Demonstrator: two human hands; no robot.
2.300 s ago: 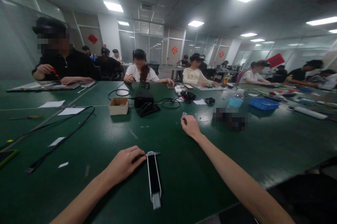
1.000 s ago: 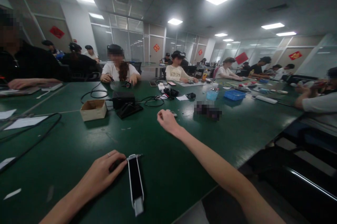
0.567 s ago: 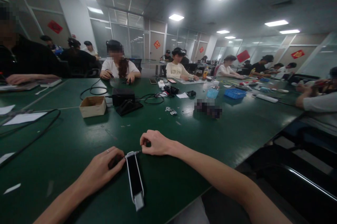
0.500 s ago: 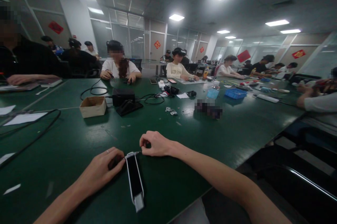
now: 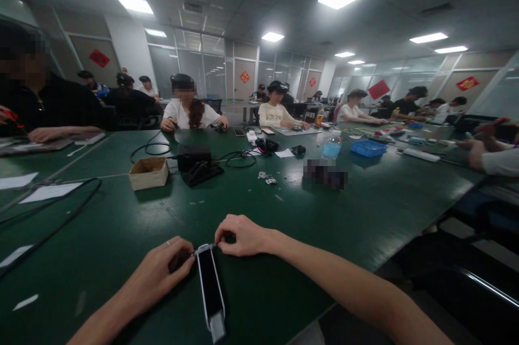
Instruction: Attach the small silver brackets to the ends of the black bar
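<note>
White-edged and black along its middle, a long narrow device lies on the table between the person's two hands, its crosspiece at the far end and a pale grey block at the near end. The left hand pinches the crosspiece's left end between thumb and forefinger, its other fingers curled under. The right hand comes in low from the other side, thumb and forefinger rounded into a loop and meeting at the crosspiece's right end; whether a small part sits between those tips is too small to tell. Holding from both sides probably stops the device from turning, while the tabletop seems to carry its weight.

Just beyond, small metal pieces lie loose on the green table, near enough, I judge, for the right arm to reach. A cardboard box stands left of them beside a black box; its walls would stop little parts rolling off. To the right are a blurred dark object and, farther, a blue tray. Across the table, a co-worker in white sits with both hands on the tabletop.
</note>
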